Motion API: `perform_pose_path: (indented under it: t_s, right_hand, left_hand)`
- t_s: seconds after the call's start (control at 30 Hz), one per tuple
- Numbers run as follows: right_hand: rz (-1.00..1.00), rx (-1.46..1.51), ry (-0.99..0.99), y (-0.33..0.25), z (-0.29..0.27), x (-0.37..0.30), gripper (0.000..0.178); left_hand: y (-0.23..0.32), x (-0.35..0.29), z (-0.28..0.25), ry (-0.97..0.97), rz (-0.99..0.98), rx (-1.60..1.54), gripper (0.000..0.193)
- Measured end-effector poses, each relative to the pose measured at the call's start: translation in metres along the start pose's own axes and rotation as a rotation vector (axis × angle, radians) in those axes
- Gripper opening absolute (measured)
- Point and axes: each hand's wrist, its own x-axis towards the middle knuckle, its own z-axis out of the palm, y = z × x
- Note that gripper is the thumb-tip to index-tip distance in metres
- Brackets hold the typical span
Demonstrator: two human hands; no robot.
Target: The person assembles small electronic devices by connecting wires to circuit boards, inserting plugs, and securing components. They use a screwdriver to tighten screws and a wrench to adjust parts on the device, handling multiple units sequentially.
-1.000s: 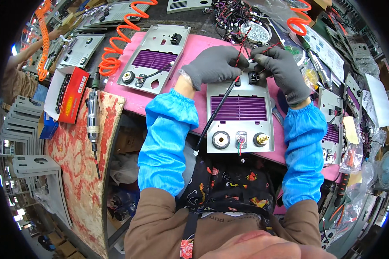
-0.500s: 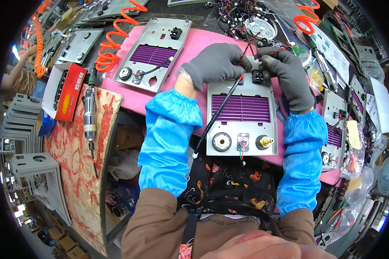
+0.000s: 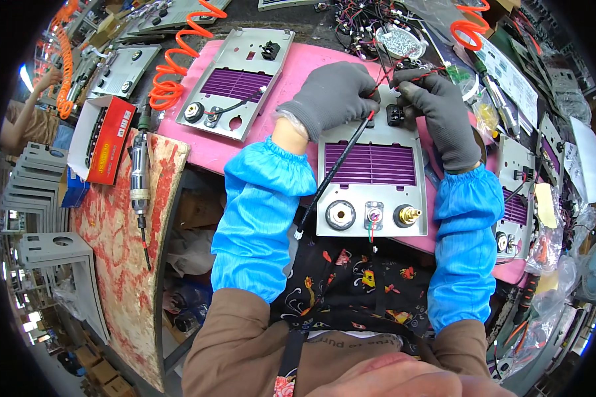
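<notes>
A slim, black-sheathed cable (image 3: 336, 171) with thin red and black wires slanted over a silver metal panel with a purple grille (image 3: 377, 195) on a pink-topped desk (image 3: 301, 56). It looked light and flexible, safest gripped by its sheath. The gray-gloved left hand (image 3: 331, 98) and gray-gloved right hand (image 3: 444, 112) pinched the wires, fingers closed. Farther left, a red-and-white cardboard box (image 3: 116, 142) bore bold lettering.
</notes>
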Motion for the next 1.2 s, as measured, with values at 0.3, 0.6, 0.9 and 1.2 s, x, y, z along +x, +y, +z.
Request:
perform_pose_path:
  t_s: [0.3, 0.6, 0.9, 1.2]
  right_hand:
    - [-0.006, -0.027, 0.025, -0.002, 0.003, -0.004, 0.019]
    - [-0.018, -0.016, 0.031, -0.001, 0.009, -0.004, 0.02]
    - [-0.068, -0.1, 0.044, 0.008, 0.007, 0.005, 0.023]
    - [-0.104, -0.092, -0.002, 0.021, 0.006, 0.013, 0.023]
  left_hand:
    - [0.005, 0.001, 0.001, -0.025, 0.03, 0.104, 0.021]
    - [0.003, 0.004, -0.003, -0.115, 0.066, 0.094, 0.022]
    - [0.008, 0.008, -0.003, -0.122, 0.047, 0.219, 0.024]
    - [-0.002, -0.001, 0.005, -0.038, 0.142, 0.117, 0.023]
